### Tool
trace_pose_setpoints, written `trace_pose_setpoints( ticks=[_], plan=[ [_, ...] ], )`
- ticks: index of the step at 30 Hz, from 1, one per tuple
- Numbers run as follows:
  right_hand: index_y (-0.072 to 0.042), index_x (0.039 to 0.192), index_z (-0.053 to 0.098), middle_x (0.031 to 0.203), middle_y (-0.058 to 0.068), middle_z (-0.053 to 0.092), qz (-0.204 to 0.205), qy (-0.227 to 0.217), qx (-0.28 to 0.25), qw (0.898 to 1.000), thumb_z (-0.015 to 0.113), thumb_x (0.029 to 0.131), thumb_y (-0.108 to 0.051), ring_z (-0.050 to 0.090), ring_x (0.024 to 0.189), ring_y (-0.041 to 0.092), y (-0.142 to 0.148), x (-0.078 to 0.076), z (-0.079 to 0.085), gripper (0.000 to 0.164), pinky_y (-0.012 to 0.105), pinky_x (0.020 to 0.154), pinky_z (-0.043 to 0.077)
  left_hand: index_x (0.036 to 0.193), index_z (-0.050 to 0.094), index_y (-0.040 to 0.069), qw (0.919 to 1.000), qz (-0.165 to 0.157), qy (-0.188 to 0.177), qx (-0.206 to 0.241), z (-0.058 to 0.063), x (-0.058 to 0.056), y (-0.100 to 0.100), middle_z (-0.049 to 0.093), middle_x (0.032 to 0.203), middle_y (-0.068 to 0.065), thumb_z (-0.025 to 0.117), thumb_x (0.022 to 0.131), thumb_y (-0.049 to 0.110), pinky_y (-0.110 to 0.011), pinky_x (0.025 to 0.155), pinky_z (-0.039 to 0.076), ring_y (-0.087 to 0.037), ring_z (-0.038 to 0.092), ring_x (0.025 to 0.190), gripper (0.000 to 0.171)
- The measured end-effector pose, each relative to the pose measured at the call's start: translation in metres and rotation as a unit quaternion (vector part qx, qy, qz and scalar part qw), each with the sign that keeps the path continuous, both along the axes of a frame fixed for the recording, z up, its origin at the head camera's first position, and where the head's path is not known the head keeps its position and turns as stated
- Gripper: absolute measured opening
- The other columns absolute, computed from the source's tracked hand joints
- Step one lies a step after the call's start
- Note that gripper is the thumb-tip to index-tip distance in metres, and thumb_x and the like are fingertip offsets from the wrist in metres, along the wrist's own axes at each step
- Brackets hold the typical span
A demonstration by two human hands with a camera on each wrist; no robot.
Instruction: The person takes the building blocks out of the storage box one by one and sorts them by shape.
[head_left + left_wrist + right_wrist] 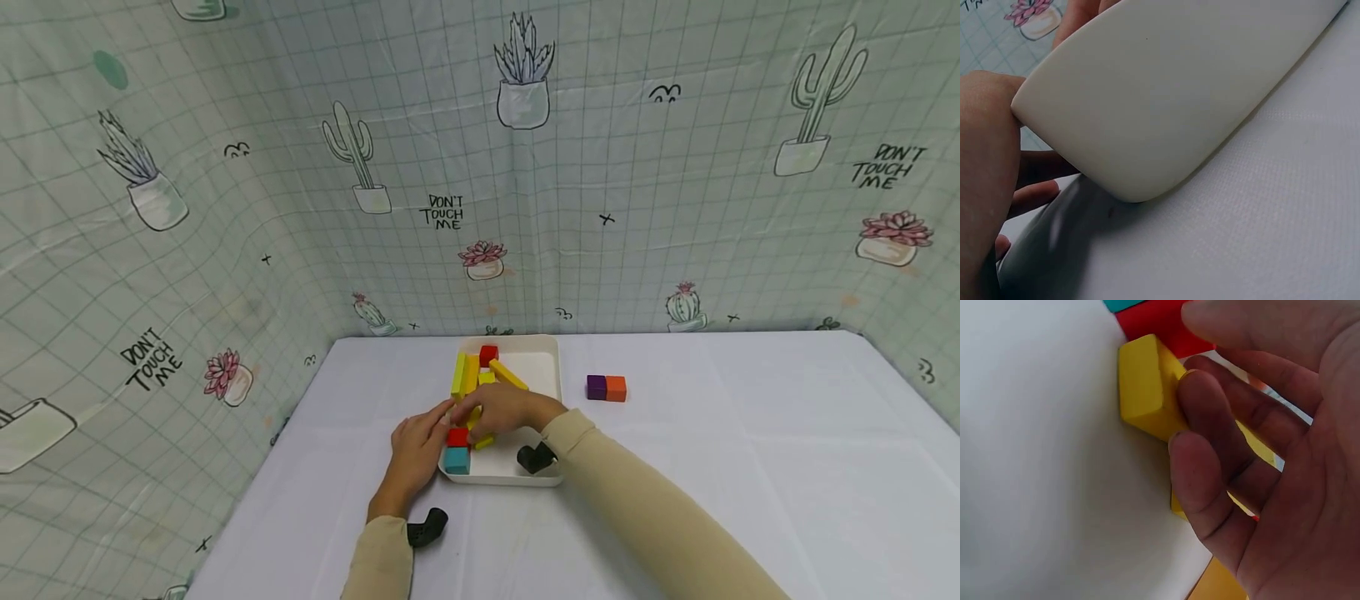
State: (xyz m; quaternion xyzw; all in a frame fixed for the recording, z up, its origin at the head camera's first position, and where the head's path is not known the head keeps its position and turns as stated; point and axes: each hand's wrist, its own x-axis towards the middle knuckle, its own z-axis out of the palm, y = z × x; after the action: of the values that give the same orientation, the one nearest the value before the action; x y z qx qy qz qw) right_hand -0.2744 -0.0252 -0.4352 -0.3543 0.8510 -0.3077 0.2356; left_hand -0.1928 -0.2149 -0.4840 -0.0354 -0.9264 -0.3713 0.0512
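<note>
A white tray [543,367] stands on the table with coloured blocks in it. At its near left corner a teal block [457,461] lies against a red block [457,437]. My right hand [502,408] reaches into the tray and holds the red block between thumb and forefinger. Other fingertips of that hand touch a yellow block [1141,378] beside the red one; the palm partly hides more yellow blocks. My left hand [415,446] lies along the tray's left side, fingers extended at the rim. In the left wrist view, its thumb base meets the tray corner.
Farther up the tray are upright yellow blocks [465,377], a slanted yellow block [508,374] and a red cube [489,356]. Right of the tray, a purple block [596,387] touches an orange block [616,388] on the white cloth. A patterned curtain [570,275] hangs behind the table.
</note>
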Motion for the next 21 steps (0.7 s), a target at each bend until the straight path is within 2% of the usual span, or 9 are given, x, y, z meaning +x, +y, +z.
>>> trace_pose_setpoints(
  ticks=[5,10,17,21],
  plan=[
    [-0.025,0.125,0.073,0.118,-0.014,0.065,0.008,-0.005,0.011,1.0,0.078,0.086,-0.02,0.051,0.112,0.012,0.002,0.0048,0.0018,0.04,0.038,0.103,0.042,0.147,0.054,0.021,1.0,-0.001,0.0,-0.007,0.002,-0.0001,0.0018,0.059,0.141,-0.005,0.044,0.107,0.033,-0.059,0.116,0.01,-0.031,0.046,0.132,0.043],
    [-0.025,0.128,0.071,0.121,-0.014,0.065,0.004,-0.009,0.016,1.0,0.078,0.086,-0.019,0.05,0.112,0.011,0.0002,0.0079,0.0033,0.042,0.035,0.102,0.044,0.146,0.055,0.021,1.0,0.002,0.003,0.001,0.0038,0.0001,0.0009,0.059,0.141,-0.006,0.045,0.107,0.031,-0.058,0.117,0.009,-0.032,0.046,0.132,0.042],
    [-0.029,0.123,0.073,0.123,-0.014,0.062,-0.004,-0.021,0.016,1.0,0.08,0.085,-0.02,0.048,0.116,0.013,0.002,0.0101,0.0027,0.039,0.041,0.106,0.041,0.145,0.056,0.02,1.0,-0.003,0.009,0.0,0.0024,0.0003,0.001,0.06,0.14,-0.007,0.045,0.107,0.031,-0.06,0.116,0.011,-0.033,0.048,0.13,0.041],
    [-0.031,0.12,0.073,0.12,-0.015,0.06,-0.001,-0.021,0.018,1.0,0.08,0.085,-0.02,0.047,0.114,0.013,0.0024,0.0101,0.0022,0.038,0.041,0.105,0.041,0.146,0.055,0.021,1.0,-0.002,0.004,0.002,0.0012,-0.0004,0.0004,0.06,0.141,-0.005,0.045,0.107,0.031,-0.058,0.116,0.01,-0.031,0.047,0.132,0.041]
  ],
)
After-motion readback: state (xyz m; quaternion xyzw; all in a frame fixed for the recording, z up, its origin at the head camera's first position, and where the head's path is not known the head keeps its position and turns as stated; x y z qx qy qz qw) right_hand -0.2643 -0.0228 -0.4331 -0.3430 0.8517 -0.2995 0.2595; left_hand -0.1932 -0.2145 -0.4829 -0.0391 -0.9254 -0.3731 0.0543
